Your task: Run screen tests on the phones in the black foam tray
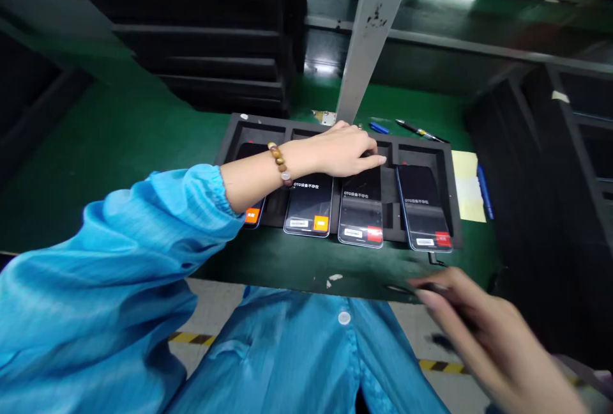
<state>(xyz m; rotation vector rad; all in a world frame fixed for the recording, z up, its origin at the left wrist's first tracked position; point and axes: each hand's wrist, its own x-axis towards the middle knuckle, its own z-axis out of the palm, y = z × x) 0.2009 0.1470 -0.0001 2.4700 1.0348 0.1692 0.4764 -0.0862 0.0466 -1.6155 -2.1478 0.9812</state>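
Observation:
Several smartphones lie side by side in a black foam tray [454,209], their lower ends over its near edge. My left hand [347,151] reaches across the tray and is closed at the upper end of the third smartphone [360,209] from the left; its fingertips are partly hidden. Under my left wrist lies another smartphone [309,206] with an orange label. The rightmost smartphone [425,206] bears a red label. Below it, my right hand [483,324], blurred, pinches a thin black cable [400,289]. A small black plug [435,259] shows just beneath the rightmost smartphone.
Stacked black trays stand at the back left [225,50] and right [531,165]. A grey metal post [371,30] rises behind the tray. A black pen [419,130], a blue pen cap [378,127], yellow paper [468,187] and a blue pen [484,191] lie on the green table [268,264].

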